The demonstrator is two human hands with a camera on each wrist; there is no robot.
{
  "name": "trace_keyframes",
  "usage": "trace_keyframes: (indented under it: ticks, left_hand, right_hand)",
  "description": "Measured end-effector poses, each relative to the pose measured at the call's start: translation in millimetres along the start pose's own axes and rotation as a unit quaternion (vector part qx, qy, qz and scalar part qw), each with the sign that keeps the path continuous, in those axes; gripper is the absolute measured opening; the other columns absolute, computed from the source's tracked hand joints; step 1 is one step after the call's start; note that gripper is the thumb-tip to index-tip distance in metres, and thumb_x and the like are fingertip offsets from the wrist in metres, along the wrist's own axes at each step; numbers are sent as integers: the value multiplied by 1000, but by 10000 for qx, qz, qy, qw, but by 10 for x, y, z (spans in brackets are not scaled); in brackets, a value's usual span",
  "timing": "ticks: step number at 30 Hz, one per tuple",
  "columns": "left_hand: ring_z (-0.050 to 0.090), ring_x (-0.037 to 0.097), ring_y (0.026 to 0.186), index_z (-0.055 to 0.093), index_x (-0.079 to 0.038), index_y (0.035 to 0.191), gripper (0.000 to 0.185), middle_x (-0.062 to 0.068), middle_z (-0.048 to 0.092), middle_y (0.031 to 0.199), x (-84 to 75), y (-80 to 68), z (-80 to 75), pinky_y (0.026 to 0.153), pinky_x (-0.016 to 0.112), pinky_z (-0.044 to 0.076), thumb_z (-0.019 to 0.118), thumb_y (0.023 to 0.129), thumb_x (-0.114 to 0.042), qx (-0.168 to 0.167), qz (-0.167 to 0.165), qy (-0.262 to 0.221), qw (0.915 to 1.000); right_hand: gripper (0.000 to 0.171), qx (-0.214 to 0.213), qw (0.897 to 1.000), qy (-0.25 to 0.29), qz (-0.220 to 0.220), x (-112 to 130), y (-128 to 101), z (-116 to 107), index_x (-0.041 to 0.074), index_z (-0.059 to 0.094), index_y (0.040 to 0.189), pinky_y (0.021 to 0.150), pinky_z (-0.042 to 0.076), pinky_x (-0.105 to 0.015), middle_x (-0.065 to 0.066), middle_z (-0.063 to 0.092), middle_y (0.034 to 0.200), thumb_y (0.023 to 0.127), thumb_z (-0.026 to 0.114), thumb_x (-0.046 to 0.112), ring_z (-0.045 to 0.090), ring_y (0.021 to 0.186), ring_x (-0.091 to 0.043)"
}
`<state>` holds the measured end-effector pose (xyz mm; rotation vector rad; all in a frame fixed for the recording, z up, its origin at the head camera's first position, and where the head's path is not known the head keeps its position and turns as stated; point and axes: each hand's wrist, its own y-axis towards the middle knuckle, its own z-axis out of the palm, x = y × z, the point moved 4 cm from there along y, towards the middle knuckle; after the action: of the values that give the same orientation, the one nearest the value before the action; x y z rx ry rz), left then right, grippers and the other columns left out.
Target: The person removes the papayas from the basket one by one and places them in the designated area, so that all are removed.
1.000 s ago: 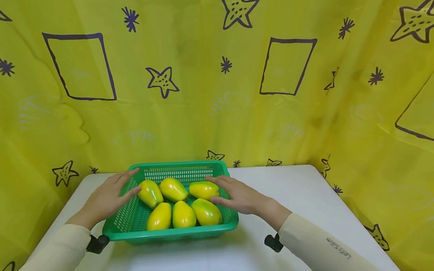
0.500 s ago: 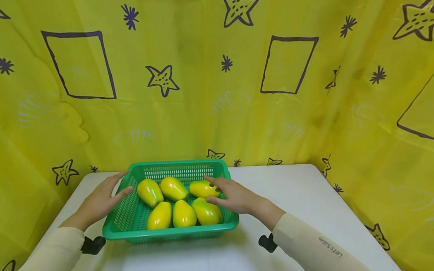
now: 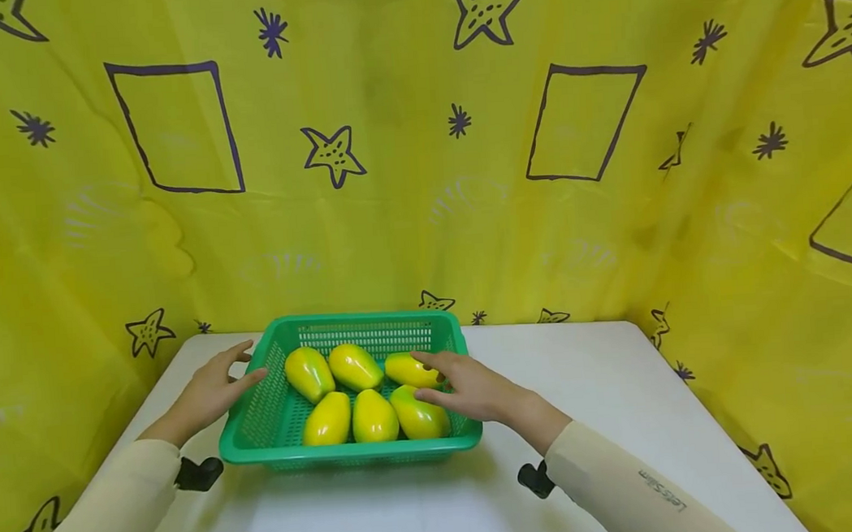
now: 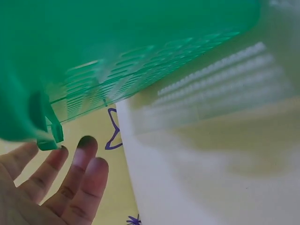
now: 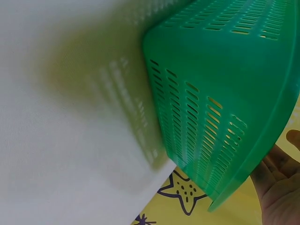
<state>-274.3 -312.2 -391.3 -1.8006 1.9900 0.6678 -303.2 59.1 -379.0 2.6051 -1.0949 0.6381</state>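
- I see the green basket (image 3: 273, 405) on the white table (image 3: 594, 386), holding six yellow-green mangoes (image 3: 374, 416).
- My left hand (image 3: 210, 393) lies beside the basket's left wall, fingers straight and loose, thumb at the rim, gripping nothing.
- My right hand (image 3: 470, 385) reaches over the right rim, fingers extended and touching the back-right mango (image 3: 406, 370), not closed around it.

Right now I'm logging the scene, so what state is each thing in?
green basket: upright on the table, holding fruit.
six yellow-green fruits: lying in two rows in the basket.
left hand: open, at the basket's left rim.
right hand: open, fingers over the right-side fruits.
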Motion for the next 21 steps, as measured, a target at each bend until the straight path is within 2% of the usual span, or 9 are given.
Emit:
trace_keyframes:
  ticks: [7,11,17,21]
  left_hand:
    - [65,25,76,28,9,149,69,37,50,127,79,-1,11,57,34,57,54,101,-35,98,-82,-353,9993]
    - [58,19,61,31,9,147,66,37,52,125,138,-9,11,55,35,54,52,102,-34,130,-223,-410,9988]
    - [57,19,60,34,9,146,65,36,55,121,189,-24,15,55,38,54,50,103,-36,306,-287,-519,9978]
    - [61,19,67,32,10,147,68,32,57,118,201,-12,36,58,36,56,49,103,-38,532,-416,-727,9951]
  right_hand:
    - [73,164,9996,-58,218,-11,16,35,13,33,154,101,49,-43,-14,50,145,97,53,53,59,119,-24]
    - [75,242,9992,-65,314,-1,19,60,11,32,155,106,44,-46,-13,53,142,96,55,53,55,126,-25]
    - [76,322,9985,-110,431,27,36,80,12,32,155,110,40,-45,-13,55,140,95,55,54,53,128,-25]
    - [76,345,9983,-170,432,27,64,94,9,33,154,108,43,-44,-14,58,136,95,57,51,56,124,-26]
